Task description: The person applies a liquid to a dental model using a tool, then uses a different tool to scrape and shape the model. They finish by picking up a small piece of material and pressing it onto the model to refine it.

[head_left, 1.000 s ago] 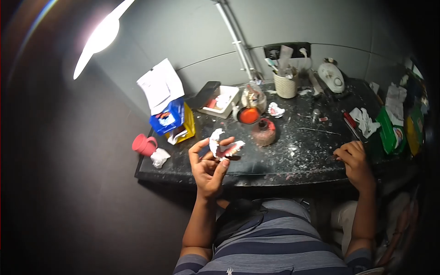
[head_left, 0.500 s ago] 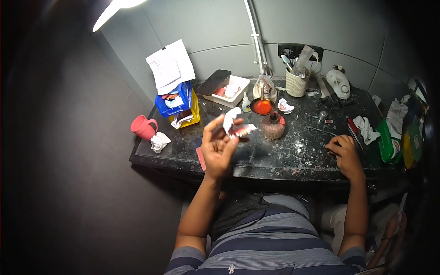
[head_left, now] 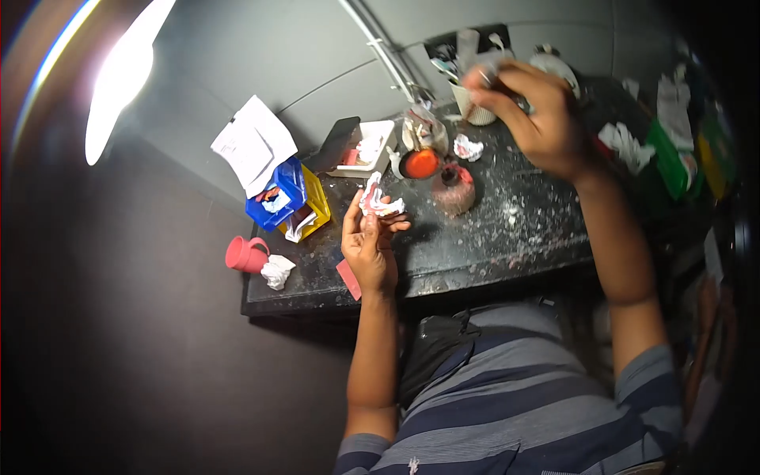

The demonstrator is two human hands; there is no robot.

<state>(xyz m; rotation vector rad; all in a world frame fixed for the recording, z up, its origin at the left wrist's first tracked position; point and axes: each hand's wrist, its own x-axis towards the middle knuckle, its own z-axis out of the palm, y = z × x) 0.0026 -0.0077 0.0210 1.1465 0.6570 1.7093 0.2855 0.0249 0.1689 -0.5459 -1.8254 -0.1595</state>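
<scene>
My left hand (head_left: 370,252) is closed round a white and pink dental model (head_left: 378,199), held between thumb and fingers above the front part of the dark table. My right hand (head_left: 532,119) is raised near the holder cup at the back, blurred by motion. Its thumb and forefinger pinch a small object (head_left: 488,75) that looks shiny and is too blurred to name. To the right of the model are a round dish of red material (head_left: 420,163) and a pinkish glass burner (head_left: 454,192).
Blue bin (head_left: 279,194) and yellow bin (head_left: 319,204) with papers stand left, beside a pink mug (head_left: 245,255) and crumpled tissue (head_left: 278,271). Behind are a white tray (head_left: 383,142) and a woven cup (head_left: 477,111). A green packet (head_left: 669,162) lies right. A bright lamp (head_left: 127,79) hangs upper left.
My right hand has risen from the table's right side to near the back cup. My left hand still holds the model, now turned differently. The camera view has tilted and shifted.
</scene>
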